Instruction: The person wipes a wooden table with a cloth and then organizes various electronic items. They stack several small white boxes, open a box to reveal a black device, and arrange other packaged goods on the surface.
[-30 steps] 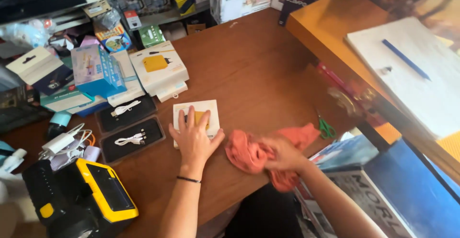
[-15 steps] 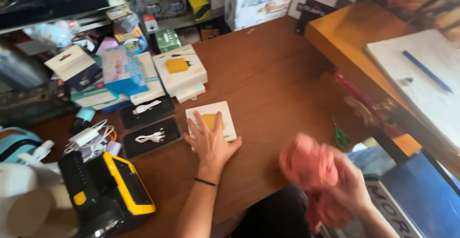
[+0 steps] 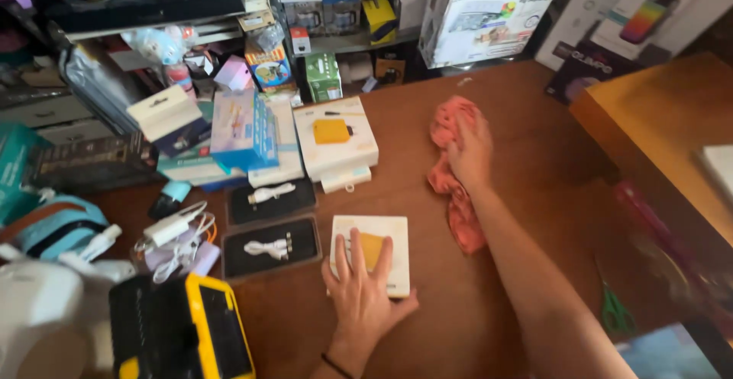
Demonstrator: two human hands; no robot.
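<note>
Left hand (image 3: 365, 281) flat, grip apart, on white box (image 3: 372, 253); right hand (image 3: 469, 150) outstretched — pressing pink cloth (image 3: 455, 184).

Bare tabletop (image 3: 527, 119) right of cloth (image 3: 450, 188); stacked boxes (image 3: 305, 142) block left.

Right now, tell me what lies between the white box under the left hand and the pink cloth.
In the head view, only bare brown table separates the white box under the left hand from the pink cloth pressed by the right hand.
</note>
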